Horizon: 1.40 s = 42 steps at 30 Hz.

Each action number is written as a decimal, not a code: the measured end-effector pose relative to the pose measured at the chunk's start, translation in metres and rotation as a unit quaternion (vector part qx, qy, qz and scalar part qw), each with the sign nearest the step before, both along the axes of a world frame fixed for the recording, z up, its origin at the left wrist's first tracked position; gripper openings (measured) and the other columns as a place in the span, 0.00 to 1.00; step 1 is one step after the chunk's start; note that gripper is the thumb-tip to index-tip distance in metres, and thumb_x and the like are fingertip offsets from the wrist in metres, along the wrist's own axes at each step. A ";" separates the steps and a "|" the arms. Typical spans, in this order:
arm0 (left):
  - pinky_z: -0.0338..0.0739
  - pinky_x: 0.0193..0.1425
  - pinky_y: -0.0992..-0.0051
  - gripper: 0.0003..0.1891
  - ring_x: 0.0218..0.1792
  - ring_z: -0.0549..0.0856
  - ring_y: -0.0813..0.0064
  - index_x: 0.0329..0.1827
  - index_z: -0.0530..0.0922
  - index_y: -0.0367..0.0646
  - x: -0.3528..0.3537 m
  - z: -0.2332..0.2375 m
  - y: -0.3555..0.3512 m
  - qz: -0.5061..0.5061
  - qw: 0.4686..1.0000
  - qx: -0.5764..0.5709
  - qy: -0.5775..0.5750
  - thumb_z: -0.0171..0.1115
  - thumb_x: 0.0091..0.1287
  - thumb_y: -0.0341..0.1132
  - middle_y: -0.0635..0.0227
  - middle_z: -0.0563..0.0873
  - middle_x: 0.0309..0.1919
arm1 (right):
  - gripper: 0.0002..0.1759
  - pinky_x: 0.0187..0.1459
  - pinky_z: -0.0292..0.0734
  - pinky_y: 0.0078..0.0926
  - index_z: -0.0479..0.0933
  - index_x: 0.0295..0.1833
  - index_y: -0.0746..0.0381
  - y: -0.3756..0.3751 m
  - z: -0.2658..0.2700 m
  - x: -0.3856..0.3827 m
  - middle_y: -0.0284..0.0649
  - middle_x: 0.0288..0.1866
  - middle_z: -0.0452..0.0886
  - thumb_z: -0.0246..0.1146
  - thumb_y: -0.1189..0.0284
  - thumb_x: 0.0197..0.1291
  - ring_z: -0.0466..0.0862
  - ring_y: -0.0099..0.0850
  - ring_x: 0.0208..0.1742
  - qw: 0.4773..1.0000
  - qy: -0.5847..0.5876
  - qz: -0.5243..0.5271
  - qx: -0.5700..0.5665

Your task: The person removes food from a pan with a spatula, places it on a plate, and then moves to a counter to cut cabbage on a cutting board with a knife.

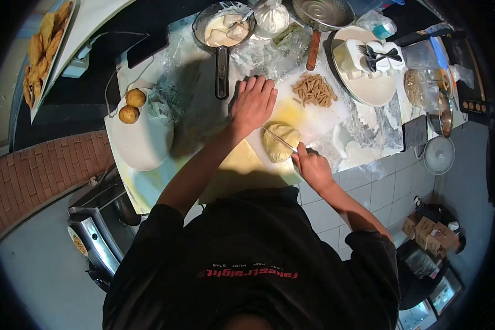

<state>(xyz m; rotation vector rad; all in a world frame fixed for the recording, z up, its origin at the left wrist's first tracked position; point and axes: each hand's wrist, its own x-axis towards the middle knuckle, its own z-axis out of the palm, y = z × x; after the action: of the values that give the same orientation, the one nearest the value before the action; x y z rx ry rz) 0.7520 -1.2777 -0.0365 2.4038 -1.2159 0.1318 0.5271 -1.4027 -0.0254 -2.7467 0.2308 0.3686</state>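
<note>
A rounded lump of pale yellow dough [281,144] rests near the table's front edge. Closed around a knife's handle, my right hand [313,168] is at the lump's lower right. The thin blade of the knife [280,139] lies across the lump's top. My left hand [254,102] lies palm down, fingers spread, on the work surface up and left of the lump, with nothing in it. Beyond the lump is a pile of short brown strips [314,90] on a white board [335,113].
A pan of creamy batter [221,69] stands at the back, its handle toward me. Two round brown items [132,105] sit on a white plate [143,146] at left. Another pan [314,47] and an oval plate with forks [377,96] are at back right.
</note>
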 end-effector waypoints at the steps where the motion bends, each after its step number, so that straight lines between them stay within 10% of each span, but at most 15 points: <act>1: 0.67 0.52 0.62 0.10 0.47 0.76 0.63 0.45 0.77 0.44 0.001 -0.002 0.001 -0.002 1.000 -0.010 -0.008 0.53 0.74 0.40 0.65 0.78 0.42 | 0.19 0.24 0.81 0.46 0.70 0.54 0.62 0.003 -0.002 0.000 0.51 0.21 0.81 0.56 0.57 0.73 0.85 0.51 0.24 1.000 0.016 -0.002 -0.017; 11: 0.69 0.56 0.61 0.10 0.48 0.76 0.58 0.46 0.78 0.42 -0.023 0.029 0.020 -0.073 0.983 -0.161 0.052 0.62 0.67 0.36 0.63 0.78 0.44 | 0.19 0.27 0.80 0.49 0.70 0.56 0.62 0.014 0.008 0.007 0.53 0.23 0.82 0.54 0.57 0.75 0.85 0.53 0.26 0.999 0.004 -0.046 0.024; 20: 0.71 0.64 0.56 0.47 0.60 0.74 0.51 0.65 0.67 0.37 -0.112 0.035 0.086 0.082 0.968 -0.071 0.226 0.82 0.47 0.52 0.53 0.73 0.58 | 0.15 0.25 0.80 0.48 0.70 0.52 0.62 0.027 0.006 0.004 0.50 0.19 0.81 0.54 0.60 0.75 0.84 0.51 0.23 0.996 -0.056 -0.063 0.034; 42: 0.71 0.66 0.57 0.43 0.60 0.75 0.48 0.70 0.66 0.37 -0.116 0.008 0.063 0.112 0.969 -0.123 0.181 0.78 0.51 0.40 0.51 0.75 0.59 | 0.17 0.28 0.82 0.51 0.68 0.51 0.63 0.043 0.011 -0.009 0.55 0.22 0.82 0.51 0.57 0.76 0.86 0.55 0.26 0.993 -0.009 -0.115 0.001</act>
<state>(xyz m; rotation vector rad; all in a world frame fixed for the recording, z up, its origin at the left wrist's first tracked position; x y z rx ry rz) 0.6363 -1.2142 -0.0282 2.2143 -0.7187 -0.0814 0.5177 -1.3595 -0.0147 -2.6825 0.5367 0.2812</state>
